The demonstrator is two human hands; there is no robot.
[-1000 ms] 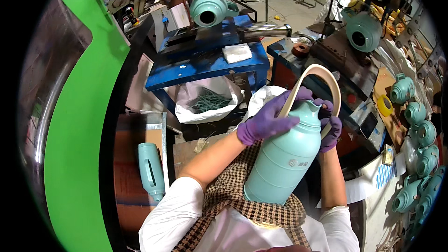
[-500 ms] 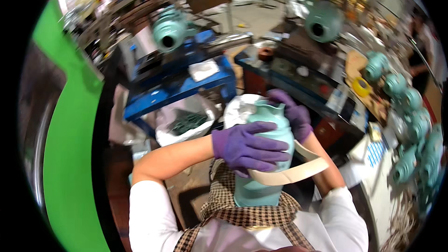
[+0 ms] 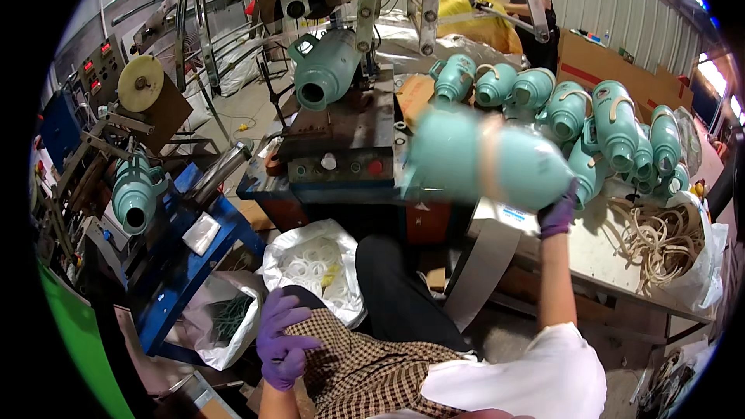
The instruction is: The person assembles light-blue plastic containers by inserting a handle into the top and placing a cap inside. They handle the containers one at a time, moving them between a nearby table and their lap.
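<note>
A teal thermos-jug shell (image 3: pixel 446 157), smeared by motion, lies sideways in the air in front of me. Around its middle runs a beige strap (image 3: pixel 490 157). My right hand (image 3: pixel 559 209), in a purple glove, grips it at the right end, with the fingers partly hidden behind it. Low on the left, over my checked apron (image 3: pixel 369 357), my left hand (image 3: pixel 283 337) is empty, its gloved fingers apart and slightly bent. Several similar teal shells (image 3: pixel 617 120) with beige straps stand and lie on the bench at the right.
A pile of beige straps (image 3: pixel 660 229) lies on the white-topped bench (image 3: pixel 590 252). Teal shells sit on the middle machine (image 3: pixel 341 128) and the blue stand (image 3: pixel 209 260) at left. White sacks hold pale rings (image 3: pixel 310 268) and dark green pieces (image 3: pixel 229 318).
My view has swung right. The shell has left my lap, where both hands were on it, and moved rightward in my right hand. My left hand has let go of it.
</note>
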